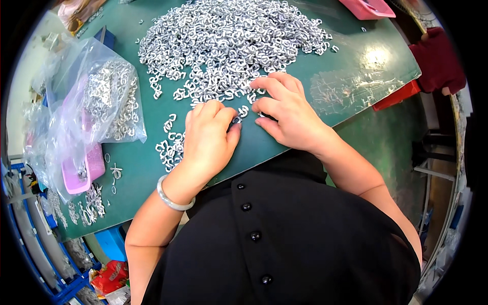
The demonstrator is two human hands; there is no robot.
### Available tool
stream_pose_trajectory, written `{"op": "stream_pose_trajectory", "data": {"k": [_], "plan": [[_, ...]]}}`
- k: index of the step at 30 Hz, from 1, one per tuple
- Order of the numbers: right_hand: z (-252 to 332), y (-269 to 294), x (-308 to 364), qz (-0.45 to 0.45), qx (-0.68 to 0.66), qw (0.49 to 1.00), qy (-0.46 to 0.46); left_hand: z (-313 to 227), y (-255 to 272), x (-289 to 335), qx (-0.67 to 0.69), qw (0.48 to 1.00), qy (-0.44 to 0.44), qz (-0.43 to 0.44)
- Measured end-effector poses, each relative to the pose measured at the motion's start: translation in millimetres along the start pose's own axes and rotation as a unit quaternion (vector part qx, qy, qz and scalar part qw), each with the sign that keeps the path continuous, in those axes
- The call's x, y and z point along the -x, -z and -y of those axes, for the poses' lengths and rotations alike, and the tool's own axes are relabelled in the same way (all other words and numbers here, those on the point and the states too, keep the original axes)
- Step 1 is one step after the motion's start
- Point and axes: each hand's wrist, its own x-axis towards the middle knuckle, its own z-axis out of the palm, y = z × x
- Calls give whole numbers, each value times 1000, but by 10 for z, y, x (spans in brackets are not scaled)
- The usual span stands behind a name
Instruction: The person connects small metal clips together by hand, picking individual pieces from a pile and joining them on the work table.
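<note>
Working at the near edge of the green table, we have two hands down side by side, almost touching. Our left hand is curled knuckles-up, one pale bangle on its wrist, thumb and fingertips pinched on a small silver hook, though the fingers hide most of it. Our right hand lies half open, fingers spread and bent; its fingertips rest on the loose hooks at the foot of the one big heap of silver hooks, far too many to count, and whether it has hold of any we cannot tell. One small cluster of hooks sits just left of our left hand, roughly a dozen. Further left lies one clear plastic bag full of metal pieces, one pink tray beneath it. One more pink tray sits at the far right corner.
</note>
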Motion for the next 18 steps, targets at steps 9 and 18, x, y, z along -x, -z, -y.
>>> {"op": "stream_pose_trajectory", "data": {"k": [9,18], "plan": [[-16,-80,-25,-17,2,1000,24,-5,155,47,16,999,-4,35],[5,-57,-14,-11,-19,1000,1,24,-17,-38,34,999,17,18]]}}
